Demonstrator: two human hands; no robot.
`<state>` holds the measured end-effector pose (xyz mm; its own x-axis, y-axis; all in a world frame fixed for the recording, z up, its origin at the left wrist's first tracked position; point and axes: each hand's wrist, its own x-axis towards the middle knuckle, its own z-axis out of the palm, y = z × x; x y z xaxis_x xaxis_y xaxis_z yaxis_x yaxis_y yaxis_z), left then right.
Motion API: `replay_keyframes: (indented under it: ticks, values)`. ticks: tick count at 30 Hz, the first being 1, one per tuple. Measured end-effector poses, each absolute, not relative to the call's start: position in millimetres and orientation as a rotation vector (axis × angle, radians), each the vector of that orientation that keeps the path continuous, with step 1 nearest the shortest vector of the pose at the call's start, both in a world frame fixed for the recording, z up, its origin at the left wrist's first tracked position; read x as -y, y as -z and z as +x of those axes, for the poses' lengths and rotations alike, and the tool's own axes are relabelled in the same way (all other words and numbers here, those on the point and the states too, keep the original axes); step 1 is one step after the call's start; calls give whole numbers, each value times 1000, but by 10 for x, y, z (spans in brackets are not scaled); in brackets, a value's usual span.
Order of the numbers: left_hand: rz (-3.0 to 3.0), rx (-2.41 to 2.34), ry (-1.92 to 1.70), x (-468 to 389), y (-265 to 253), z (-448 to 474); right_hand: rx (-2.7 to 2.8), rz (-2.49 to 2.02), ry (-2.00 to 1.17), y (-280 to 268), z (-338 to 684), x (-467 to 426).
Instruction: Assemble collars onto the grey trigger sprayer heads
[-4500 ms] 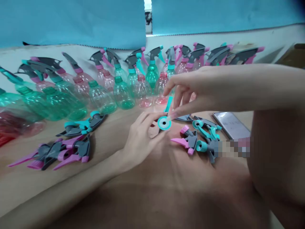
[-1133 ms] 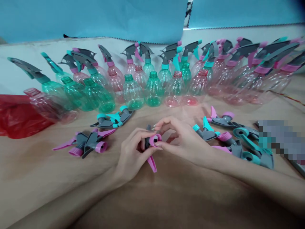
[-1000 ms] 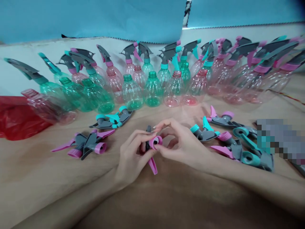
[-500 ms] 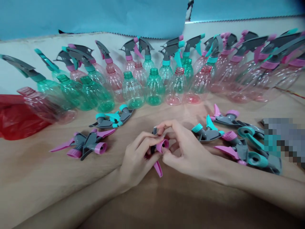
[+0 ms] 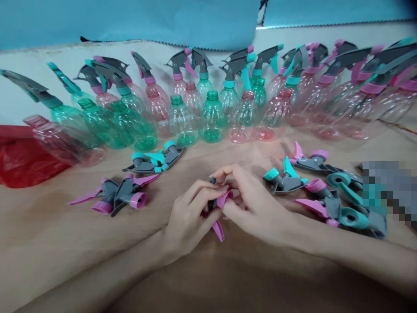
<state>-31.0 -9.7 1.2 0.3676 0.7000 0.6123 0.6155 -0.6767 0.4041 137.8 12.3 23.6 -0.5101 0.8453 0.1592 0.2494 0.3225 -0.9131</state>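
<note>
pink-and-grey plastic trigger spray head [image 5: 224,200], one, held between two hands above the middle of the brown wood-look tabletop [image 5: 156,234]; collar turned to the right, pink lever hanging down toward the wearer, grey body largely hidden by fingers. left hand [image 5: 190,211]: closed around the grey body, fingers over the top, thumb below. right hand [image 5: 252,200]: thumb at the mouth of the pink collar, forefinger arched over to the grey end; whether it grips or merely touches, cannot tell. to the left, lying: teal-and-grey plastic spray heads [image 5: 139,163], and nearer the wearer, pink-and-grey plastic spray heads [image 5: 124,192], crossed. to the right, lying: a mixed group of teal-and-grey and pink-and-grey plastic spray heads [image 5: 329,202], beside a pixelated object [image 5: 395,191]. behind: clear green-tinted plastic bottles [image 5: 213,119] and clear pink-tinted plastic bottles [image 5: 240,119], upright, open-necked; further back, bottles fitted with spray heads [image 5: 234,67]. far left: red plastic bag [image 5: 31,156], crumpled, next to a tilted pink-tinted bottle [image 5: 65,143]. rear: blue sheet [image 5: 137,21] above a white wall [image 5: 156,58].
</note>
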Motion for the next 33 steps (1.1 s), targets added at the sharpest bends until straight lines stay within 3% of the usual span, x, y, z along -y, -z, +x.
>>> replay_keyframes:
  ticks: [4,9,13,33]
  values:
    - [2519,-1238,-1194,90,-11,-305,1871,-946,-1303,-220,1390,-139]
    - [2680,-1311,-877,-9,-23,-325,1528,-951,-1681,-64,1344,-239]
    - [2656,-1339,-751,-92,-46,-342,1392,-952,-1755,48,1327,-308]
    - [2329,-1414,-1168,-132,-38,-479,1241,-885,-1834,143,1520,-442]
